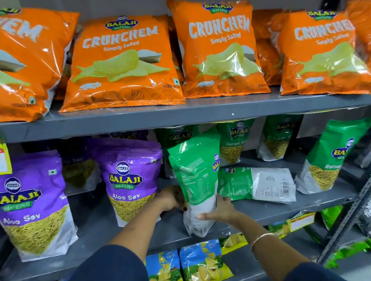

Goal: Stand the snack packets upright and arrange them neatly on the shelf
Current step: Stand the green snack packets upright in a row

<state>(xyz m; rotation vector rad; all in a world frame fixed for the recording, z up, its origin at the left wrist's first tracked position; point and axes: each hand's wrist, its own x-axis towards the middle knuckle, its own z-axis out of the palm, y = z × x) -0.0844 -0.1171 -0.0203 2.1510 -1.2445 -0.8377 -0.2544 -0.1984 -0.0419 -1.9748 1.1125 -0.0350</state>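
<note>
Grey steel shelving, three tiers in view, stocked with snack packets; entries run from nearest to farthest.

Lowest tier: blue-and-yellow chip packets, lying back on their seals, not in hand.

Middle tier, front edge: green Ratlami Sev pouch, held nearly upright with its printed back turned outward and its white base just off or barely on the shelf (cannot tell which). Right hand is closed around the lower right of the pouch, thumb across the white panel, apparently to steady the base. Left hand is curled against the pouch's lower left side, fingers partly hidden behind it; together the two hands seem to square it for standing.

Just beside, to the right: second green pouch, lying flat, barcode side up, likely next to be stood.

Same tier, left: two purple Aloo Sev pouches, upright, faces forward. Right: upright green pouch. Behind: further green pouches upright at the back.

Top tier: orange Crunchem wafer bags, leaning back in a row.
</note>
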